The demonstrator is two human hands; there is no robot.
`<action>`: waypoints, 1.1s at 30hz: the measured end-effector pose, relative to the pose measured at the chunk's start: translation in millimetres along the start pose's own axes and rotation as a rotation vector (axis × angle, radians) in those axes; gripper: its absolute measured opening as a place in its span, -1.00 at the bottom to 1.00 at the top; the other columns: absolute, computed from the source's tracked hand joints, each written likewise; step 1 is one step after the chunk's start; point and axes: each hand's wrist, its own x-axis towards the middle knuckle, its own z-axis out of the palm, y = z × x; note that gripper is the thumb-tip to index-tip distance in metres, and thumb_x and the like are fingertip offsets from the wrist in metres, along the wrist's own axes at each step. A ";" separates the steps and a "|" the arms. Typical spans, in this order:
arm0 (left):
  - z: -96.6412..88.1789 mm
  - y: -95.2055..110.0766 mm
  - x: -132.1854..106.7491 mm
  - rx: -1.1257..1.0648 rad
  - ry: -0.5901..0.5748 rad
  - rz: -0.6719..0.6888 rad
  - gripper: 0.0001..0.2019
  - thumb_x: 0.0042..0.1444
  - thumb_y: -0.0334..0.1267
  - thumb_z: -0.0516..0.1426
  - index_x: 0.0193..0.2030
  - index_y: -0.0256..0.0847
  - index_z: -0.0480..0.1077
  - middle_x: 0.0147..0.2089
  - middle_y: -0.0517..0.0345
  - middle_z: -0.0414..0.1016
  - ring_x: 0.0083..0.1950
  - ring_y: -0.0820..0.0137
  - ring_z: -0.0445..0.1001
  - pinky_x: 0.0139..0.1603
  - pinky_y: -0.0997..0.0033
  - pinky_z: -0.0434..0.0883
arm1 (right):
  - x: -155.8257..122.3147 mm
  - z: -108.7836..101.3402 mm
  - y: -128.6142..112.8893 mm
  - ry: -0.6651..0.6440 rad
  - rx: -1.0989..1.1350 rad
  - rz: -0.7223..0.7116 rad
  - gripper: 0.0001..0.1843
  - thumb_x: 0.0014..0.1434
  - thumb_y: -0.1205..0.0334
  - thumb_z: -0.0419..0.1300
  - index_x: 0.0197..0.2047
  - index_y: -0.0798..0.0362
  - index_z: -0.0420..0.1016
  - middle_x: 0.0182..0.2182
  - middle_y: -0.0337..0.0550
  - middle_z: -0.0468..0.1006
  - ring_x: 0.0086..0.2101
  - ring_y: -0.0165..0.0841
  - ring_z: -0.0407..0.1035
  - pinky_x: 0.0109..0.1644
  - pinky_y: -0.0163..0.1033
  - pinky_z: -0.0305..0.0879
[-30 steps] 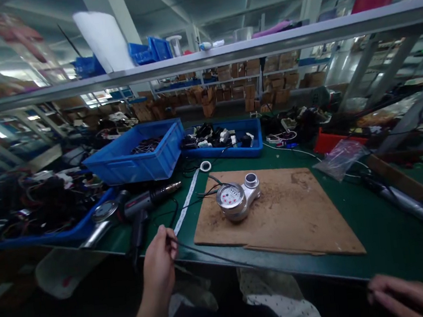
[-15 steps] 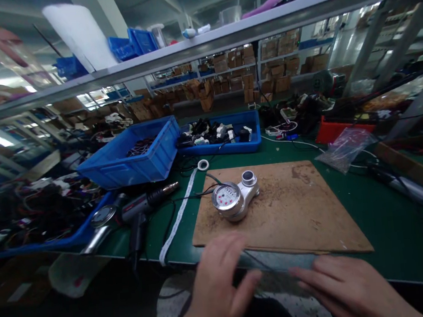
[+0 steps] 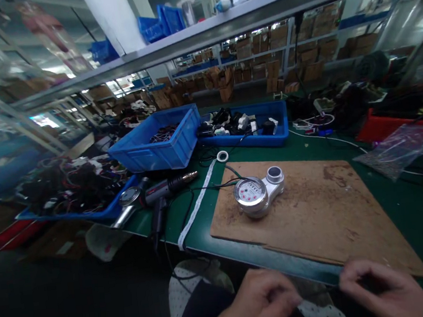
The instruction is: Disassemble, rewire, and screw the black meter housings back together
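Observation:
My left hand (image 3: 260, 304) and my right hand (image 3: 384, 291) are low at the near edge of the green bench, over my lap. Both have their fingers pinched closed, with the fingertips facing each other a short gap apart. A thin black wire seems to run between them, though it barely shows. Ahead of my hands a silver water meter (image 3: 256, 194) with a white dial lies on a worn brown board (image 3: 316, 218). Neither hand touches it.
A black heat gun (image 3: 162, 191) and a white strip (image 3: 197, 205) lie left of the board, with a small tape roll (image 3: 222, 156) behind. Two blue bins (image 3: 157, 144) (image 3: 246, 129) hold parts. A tray of tangled wires (image 3: 75, 193) sits left, a plastic bag (image 3: 402, 146) right.
My left hand came in from the left edge of the bench to the middle. Both hands then dropped lower toward my lap and closed into pinches. My view shifted left.

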 end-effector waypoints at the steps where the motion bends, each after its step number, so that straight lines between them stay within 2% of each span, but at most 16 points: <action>1: 0.9 0.7 0.1 -0.019 0.004 -0.024 -0.68 0.27 -0.05 0.13 -0.33 -0.24 0.53 -0.47 0.13 0.48 -0.46 0.46 0.36 -0.41 0.50 0.25 | 2.3 10.9 -2.9 0.071 0.128 0.092 -0.60 0.06 -0.15 0.36 -0.52 0.01 0.51 -0.58 -0.15 0.46 -0.56 -0.34 0.35 -0.52 -0.30 0.31; 2: 1.3 1.9 0.1 -0.031 0.019 -0.050 -0.69 0.28 -0.05 0.12 -0.33 -0.25 0.52 -0.47 0.14 0.46 -0.45 0.46 0.36 -0.40 0.51 0.25 | 5.2 22.5 -7.9 0.144 0.264 0.169 -0.55 0.06 -0.20 0.35 -0.52 0.02 0.47 -0.61 -0.21 0.38 -0.59 -0.40 0.26 -0.55 -0.33 0.24; 3: 1.2 3.0 0.1 -0.038 0.045 -0.075 -0.68 0.29 -0.06 0.11 -0.33 -0.25 0.49 -0.46 0.16 0.43 -0.44 0.46 0.34 -0.39 0.51 0.25 | 8.5 33.9 -14.3 0.151 0.394 0.240 -0.53 0.08 -0.22 0.33 -0.48 0.03 0.46 -0.60 -0.25 0.34 -0.58 -0.44 0.20 -0.53 -0.34 0.20; 4: 0.6 3.7 -0.2 -0.042 0.073 -0.097 -0.68 0.31 -0.05 0.10 -0.33 -0.24 0.47 -0.46 0.18 0.39 -0.43 0.46 0.33 -0.38 0.51 0.24 | 12.0 44.2 -21.3 0.182 0.499 0.254 -0.52 0.05 -0.24 0.35 -0.48 0.04 0.45 -0.61 -0.29 0.30 -0.58 -0.47 0.15 -0.53 -0.36 0.15; 8: -4.0 0.2 -5.0 -0.070 0.150 -0.143 -0.67 0.36 -0.05 0.03 -0.31 -0.24 0.40 -0.43 0.20 0.32 -0.38 0.45 0.30 -0.32 0.50 0.24 | 21.7 67.1 -43.4 0.149 0.612 0.271 -0.55 -0.02 -0.16 0.45 -0.38 0.07 0.52 -0.53 -0.31 0.33 -0.50 -0.48 0.15 -0.41 -0.36 0.16; 14: -6.7 -3.4 -14.4 -0.144 0.134 -0.198 -0.65 0.37 -0.03 0.03 -0.29 -0.26 0.40 -0.49 0.25 0.25 -0.47 0.50 0.18 -0.43 0.53 0.16 | 19.5 73.0 -47.9 0.143 0.645 0.181 -0.71 0.12 0.00 0.41 -0.28 0.01 0.49 -0.40 -0.32 0.38 -0.43 -0.50 0.18 -0.34 -0.39 0.16; 19: -4.4 -3.5 -16.0 -0.240 0.086 -0.236 -0.66 0.39 -0.02 0.00 -0.26 -0.25 0.38 -0.58 0.34 0.15 -0.56 0.54 0.11 -0.51 0.55 0.09 | 19.0 77.3 -50.7 0.139 0.678 0.207 -0.73 0.14 0.02 0.39 -0.26 0.01 0.50 -0.37 -0.28 0.43 -0.40 -0.47 0.23 -0.37 -0.40 0.18; 24: -6.0 -1.1 -14.6 -0.209 0.065 -0.238 -0.66 0.41 -0.04 -0.04 -0.25 -0.23 0.36 -0.64 0.36 0.20 -0.60 0.54 0.17 -0.49 0.54 0.13 | 17.6 80.3 -56.1 0.128 0.837 0.280 -0.72 0.12 0.01 0.40 -0.26 0.04 0.54 -0.35 -0.23 0.46 -0.35 -0.45 0.33 -0.44 -0.44 0.19; 28: -4.5 -3.7 -14.3 -0.172 0.040 -0.225 -0.66 0.40 -0.03 -0.03 -0.30 -0.21 0.34 -0.65 0.34 0.24 -0.60 0.54 0.21 -0.48 0.54 0.14 | 17.2 86.0 -56.3 0.128 0.925 0.305 -0.71 0.17 0.00 0.36 -0.23 0.02 0.46 -0.27 -0.20 0.53 -0.41 -0.50 0.35 -0.48 -0.47 0.16; 30: -1.6 -11.5 -14.6 -0.149 -0.005 -0.228 -0.65 0.40 -0.03 -0.02 -0.32 -0.20 0.33 -0.64 0.32 0.27 -0.59 0.52 0.24 -0.49 0.55 0.15 | 17.0 89.6 -54.3 0.128 0.930 0.292 -0.70 0.20 -0.01 0.33 -0.20 0.01 0.42 -0.29 -0.21 0.55 -0.47 -0.53 0.32 -0.48 -0.46 0.14; 33: 1.2 -28.9 -13.6 -0.032 -0.069 -0.168 -0.63 0.40 -0.04 -0.03 -0.35 -0.19 0.36 -0.59 0.24 0.39 -0.53 0.49 0.35 -0.43 0.55 0.24 | 16.5 93.2 -48.9 0.101 0.882 0.255 -0.66 0.18 -0.06 0.33 -0.23 0.03 0.42 -0.45 -0.29 0.48 -0.59 -0.59 0.15 -0.53 -0.46 0.01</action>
